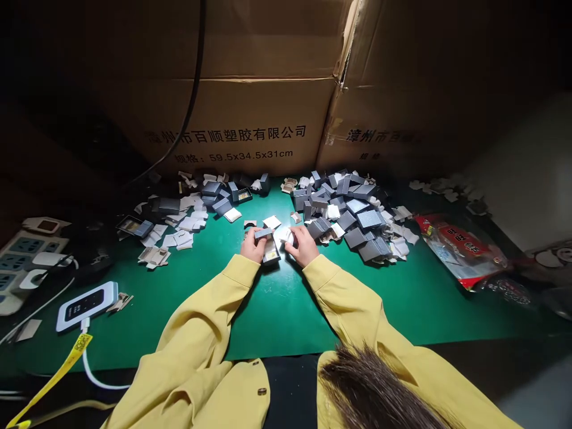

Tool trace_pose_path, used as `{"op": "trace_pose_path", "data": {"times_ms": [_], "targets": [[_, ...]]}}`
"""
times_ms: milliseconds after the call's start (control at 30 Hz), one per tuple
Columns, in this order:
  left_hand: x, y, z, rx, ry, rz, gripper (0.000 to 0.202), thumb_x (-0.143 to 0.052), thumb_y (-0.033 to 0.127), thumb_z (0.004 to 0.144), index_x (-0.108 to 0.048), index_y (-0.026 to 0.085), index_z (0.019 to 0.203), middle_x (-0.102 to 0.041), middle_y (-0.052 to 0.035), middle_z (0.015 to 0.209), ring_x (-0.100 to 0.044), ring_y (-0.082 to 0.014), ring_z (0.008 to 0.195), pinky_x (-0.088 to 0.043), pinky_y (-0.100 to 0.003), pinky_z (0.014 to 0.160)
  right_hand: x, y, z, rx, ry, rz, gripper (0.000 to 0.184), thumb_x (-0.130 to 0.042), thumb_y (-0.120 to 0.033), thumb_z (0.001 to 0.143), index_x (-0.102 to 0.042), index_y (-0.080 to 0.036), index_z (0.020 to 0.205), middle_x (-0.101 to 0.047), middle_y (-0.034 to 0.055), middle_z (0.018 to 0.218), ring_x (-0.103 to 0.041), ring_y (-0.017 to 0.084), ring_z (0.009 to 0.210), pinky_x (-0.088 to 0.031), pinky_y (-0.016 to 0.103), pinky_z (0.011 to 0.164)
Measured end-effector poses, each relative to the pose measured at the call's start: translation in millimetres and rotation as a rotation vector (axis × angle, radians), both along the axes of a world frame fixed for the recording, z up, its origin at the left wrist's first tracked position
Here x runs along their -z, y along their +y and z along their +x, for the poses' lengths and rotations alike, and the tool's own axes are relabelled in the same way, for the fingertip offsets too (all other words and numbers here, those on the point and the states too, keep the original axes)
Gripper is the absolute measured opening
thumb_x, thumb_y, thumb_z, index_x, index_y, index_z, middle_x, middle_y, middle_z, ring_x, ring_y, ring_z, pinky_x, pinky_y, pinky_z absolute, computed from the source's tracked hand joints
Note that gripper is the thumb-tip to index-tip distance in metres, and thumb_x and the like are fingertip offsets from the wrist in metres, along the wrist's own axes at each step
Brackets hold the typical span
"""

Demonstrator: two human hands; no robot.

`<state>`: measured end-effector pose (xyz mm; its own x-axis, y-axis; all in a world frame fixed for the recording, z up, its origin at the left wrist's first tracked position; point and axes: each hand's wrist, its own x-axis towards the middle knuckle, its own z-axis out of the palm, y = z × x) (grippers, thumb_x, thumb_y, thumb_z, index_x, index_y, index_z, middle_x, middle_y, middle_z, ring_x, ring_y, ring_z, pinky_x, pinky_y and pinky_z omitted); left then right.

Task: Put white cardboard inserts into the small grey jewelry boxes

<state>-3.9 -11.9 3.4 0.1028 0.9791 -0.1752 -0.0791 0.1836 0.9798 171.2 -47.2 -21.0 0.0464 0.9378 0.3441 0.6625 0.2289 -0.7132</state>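
Observation:
At the middle of the green table, my left hand is closed on a small dark grey box lid. Right beside those fingers is an open box base, black-walled with something pale inside; whether the hand also grips it I cannot tell. My right hand pinches a small white piece, perhaps paper or card, just right of the base. A flat white square lies beyond the hands.
Grey boxes with white pieces form a heap at right; a smaller heap lies back left. Large cartons stand behind. A plastic bag lies far right. At left are a power strip and a white device with a cable.

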Motion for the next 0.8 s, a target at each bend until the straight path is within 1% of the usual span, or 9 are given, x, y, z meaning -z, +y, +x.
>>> {"op": "trace_pose_path", "data": {"times_ms": [33, 100, 233, 333, 400, 467, 633, 700, 800], "targets": [[1.1, 0, 0, -0.063, 0.06, 0.05, 0.02, -0.068, 0.009, 0.067, -0.059, 0.021, 0.08, -0.067, 0.0008, 0.081, -0.061, -0.0171, 0.085, -0.045, -0.024, 0.079, 0.7, 1, 0, 0.013, 0.026, -0.004, 0.037, -0.056, -0.024, 0.076, -0.058, -0.016, 0.112, -0.057, 0.0105, 0.102, -0.058, 0.02, 0.083, -0.052, 0.035, 0.078], [3.8, 2, 0, -0.105, 0.205, 0.197, 0.023, -0.071, 0.01, 0.065, -0.054, 0.022, 0.078, -0.069, 0.0003, 0.087, -0.062, -0.0162, 0.085, -0.045, -0.024, 0.08, 1.6, 2, 1, 0.035, 0.064, -0.009, 0.037, -0.058, -0.025, 0.075, -0.059, -0.016, 0.111, -0.059, 0.0105, 0.102, -0.058, 0.02, 0.081, -0.052, 0.035, 0.078], [9.6, 5, -4, -0.03, 0.503, 0.425, 0.029, -0.071, 0.013, 0.064, -0.046, 0.022, 0.074, -0.071, -0.0039, 0.103, -0.066, -0.0182, 0.094, -0.049, -0.027, 0.083, 1.5, 2, 2, 0.055, 0.116, -0.002, 0.037, -0.06, -0.03, 0.075, -0.062, -0.016, 0.109, -0.062, 0.0108, 0.103, -0.059, 0.022, 0.087, -0.052, 0.036, 0.078], [10.8, 7, -9, 0.012, 0.652, 0.466, 0.027, -0.066, 0.015, 0.069, -0.05, 0.022, 0.09, -0.07, -0.0058, 0.109, -0.067, -0.0206, 0.097, -0.052, -0.031, 0.081, 0.7, 2, 2, 0.044, 0.182, -0.008, 0.038, -0.061, -0.032, 0.075, -0.063, -0.017, 0.11, -0.063, 0.0099, 0.103, -0.06, 0.02, 0.084, -0.053, 0.033, 0.07], [9.6, 6, -10, 0.007, 0.701, 0.484, 0.036, -0.061, 0.016, 0.074, -0.052, 0.022, 0.108, -0.068, -0.005, 0.114, -0.067, -0.0208, 0.1, -0.052, -0.031, 0.083, 0.3, 2, 2, 0.037, 0.225, -0.011, 0.038, -0.061, -0.033, 0.076, -0.063, -0.018, 0.111, -0.064, 0.0095, 0.103, -0.061, 0.019, 0.082, -0.054, 0.032, 0.069], [7.8, 6, -11, 0.026, 0.74, 0.536, 0.043, -0.057, 0.016, 0.077, -0.053, 0.023, 0.119, -0.068, -0.0032, 0.115, -0.066, -0.0198, 0.102, -0.051, -0.028, 0.085, 0.2, 2, 2, 0.033, 0.252, -0.012, 0.038, -0.062, -0.033, 0.075, -0.063, -0.018, 0.111, -0.064, 0.0094, 0.103, -0.061, 0.019, 0.081, -0.055, 0.032, 0.07], [6.4, 11, -15, 0.081, 0.784, 0.639, 0.031, -0.052, 0.019, 0.08, -0.062, 0.021, 0.109, -0.069, -0.0027, 0.109, -0.065, -0.0184, 0.098, -0.049, -0.028, 0.09, -0.1, 2, 3, 0.027, 0.27, -0.003, 0.039, -0.063, -0.031, 0.074, -0.063, -0.018, 0.111, -0.064, 0.0094, 0.104, -0.063, 0.018, 0.082, -0.056, 0.032, 0.073], [5.9, 14, -20, 0.155, 0.788, 0.657, 0.037, -0.055, 0.025, 0.079, -0.057, 0.018, 0.115, -0.065, -0.0068, 0.116, -0.062, -0.0215, 0.106, -0.046, -0.032, 0.095, 0.3, 2, 3, 0.02, 0.278, 0.005, 0.039, -0.062, -0.031, 0.074, -0.063, -0.017, 0.111, -0.064, 0.0095, 0.105, -0.063, 0.018, 0.083, -0.057, 0.032, 0.074], [3.9, 18, -31, 0.354, 0.761, 0.649, 0.058, -0.059, 0.031, 0.076, -0.045, 0.011, 0.129, -0.055, -0.0149, 0.129, -0.055, -0.0267, 0.116, -0.043, -0.038, 0.099, 2.5, 3, 3, 0.034, 0.285, 0.017, 0.039, -0.062, -0.031, 0.075, -0.063, -0.018, 0.111, -0.064, 0.0092, 0.105, -0.063, 0.019, 0.087, -0.057, 0.032, 0.076]]}}
